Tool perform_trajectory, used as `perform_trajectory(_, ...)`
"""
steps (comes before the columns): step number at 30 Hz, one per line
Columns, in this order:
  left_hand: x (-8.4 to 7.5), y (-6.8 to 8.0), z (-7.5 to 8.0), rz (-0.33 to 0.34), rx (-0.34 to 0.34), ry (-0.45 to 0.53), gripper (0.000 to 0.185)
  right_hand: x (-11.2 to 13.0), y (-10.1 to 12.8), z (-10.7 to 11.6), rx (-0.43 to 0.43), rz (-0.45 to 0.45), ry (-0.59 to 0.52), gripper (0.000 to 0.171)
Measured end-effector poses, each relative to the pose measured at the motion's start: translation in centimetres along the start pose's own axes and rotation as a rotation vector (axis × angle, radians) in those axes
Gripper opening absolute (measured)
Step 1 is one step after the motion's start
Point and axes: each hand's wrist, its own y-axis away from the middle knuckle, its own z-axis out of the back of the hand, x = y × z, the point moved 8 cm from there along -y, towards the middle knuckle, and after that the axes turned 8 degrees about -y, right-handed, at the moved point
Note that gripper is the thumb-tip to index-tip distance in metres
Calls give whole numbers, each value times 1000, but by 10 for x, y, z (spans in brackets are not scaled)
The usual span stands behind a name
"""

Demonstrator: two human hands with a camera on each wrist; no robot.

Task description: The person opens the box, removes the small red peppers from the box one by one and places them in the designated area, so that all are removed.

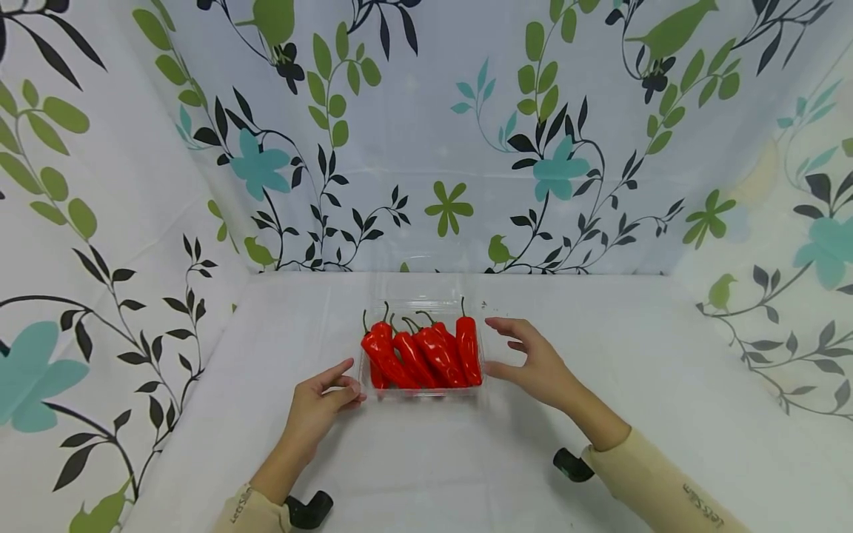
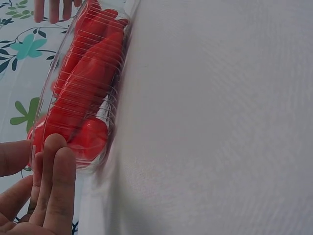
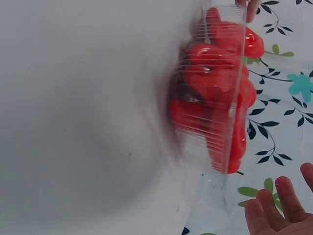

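Observation:
A clear plastic box (image 1: 426,393) sits in the middle of the table, filled with several glossy red peppers (image 1: 440,352) with dark curved stems. Its ribbed side wall shows in the left wrist view. At the box's left end is my left hand (image 1: 320,403), fingertips right at the wall, thumb and fingers apart. Off the right end, my right hand (image 1: 536,366) has its fingers spread and nothing in it; a narrow gap lies between it and the box in the right wrist view.
The clear lid (image 1: 420,285) stands raised behind the box. A white cloth (image 1: 426,459) covers the table. Behind it hangs a curtain (image 1: 413,148) printed with leaves, birds and flowers. Each wrist carries a small black camera (image 1: 309,511).

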Motion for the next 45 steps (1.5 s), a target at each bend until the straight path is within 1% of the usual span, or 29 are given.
perform_trajectory(3, -1, -1, 0, -3, 4, 2, 50, 11, -4, -1, 4, 33, 2, 76)
perform_trajectory(8, -4, -3, 0, -7, 14, 11, 50, 24, -11, -3, 4, 58, -10, 81)
perform_trajectory(13, -5, -4, 0, -10, 22, 4, 50, 34, -18, -9, 1, 89, -51, 82)
perform_trajectory(18, -7, -5, -1, -18, 25, 5, 50, 39, -25, -18, 5, 85, -133, 83)
perform_trajectory(25, -8, -6, 0, -23, 26, 8, 51, 43, -35, -32, 20, 56, -306, 79)
perform_trajectory(30, -6, -7, 0, -9, 23, 14, 51, 41, -43, -45, 27, 18, -387, 76)
perform_trajectory(35, -4, -3, 0, 8, 13, 14, 51, 40, -48, -64, 56, -28, -461, 73)
perform_trajectory(40, 0, 0, -1, 10, 7, 4, 50, 38, -52, -84, 93, -78, -502, 72)
perform_trajectory(45, 5, 0, -2, 20, -1, 0, 50, 35, -54, -100, 119, -111, -501, 73)
